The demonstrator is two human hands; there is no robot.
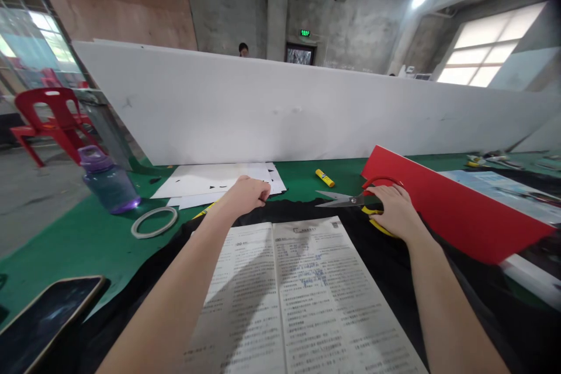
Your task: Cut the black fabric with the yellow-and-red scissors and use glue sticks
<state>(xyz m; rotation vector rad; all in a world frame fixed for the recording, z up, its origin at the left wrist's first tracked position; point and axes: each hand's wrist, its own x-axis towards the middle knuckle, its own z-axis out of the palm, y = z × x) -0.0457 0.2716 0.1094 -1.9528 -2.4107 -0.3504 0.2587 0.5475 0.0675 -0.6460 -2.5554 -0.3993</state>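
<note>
My left hand (248, 194) is closed in a fist at the far edge of a black cloth (394, 280), beside white paper sheets (219, 180); what it pinches, if anything, is hidden. My right hand (394, 208) lies over the red and yellow handles of a pair of scissors (346, 200), fingers curled on them. The blades point left and rest on the table. A printed open sheet (298, 298) lies on the black cloth between my forearms.
A red board (456, 210) leans at the right. A yellow glue stick (325, 177), a tape ring (154, 222), a purple water bottle (108, 181) and a phone (44, 321) lie on the green table (65, 245). A white partition (307, 111) stands behind; a red chair (48, 117) at left.
</note>
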